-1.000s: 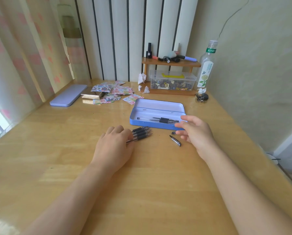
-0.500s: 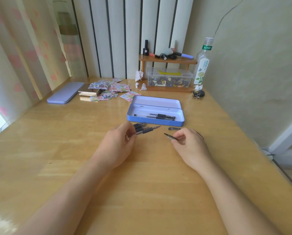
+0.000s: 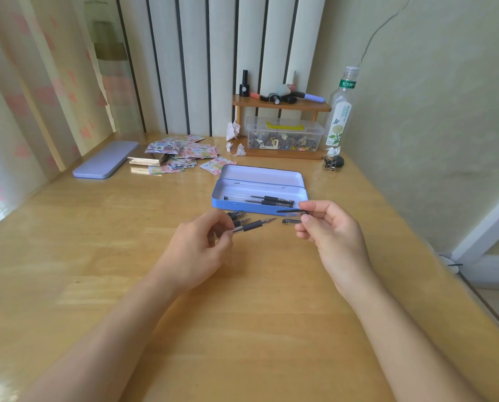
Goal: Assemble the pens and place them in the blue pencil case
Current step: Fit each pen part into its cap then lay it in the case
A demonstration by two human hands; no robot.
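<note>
An open blue pencil case lies on the wooden desk with two capped pens inside. My left hand pinches an uncapped pen, tip pointing right, lifted just in front of the case. My right hand holds a black pen cap between thumb and fingers, a short way right of the pen tip. Further loose pens lie on the desk behind my left fingers. Another cap rests on the desk near my right hand.
A lilac case lid lies at the far left. Scattered stickers sit behind the case. A small wooden shelf over a clear box, a bottle and keys stand at the back right.
My left hand picked one pen out of the pile and raised it. My right hand took a cap from the desk and lifted it toward the pen tip.
</note>
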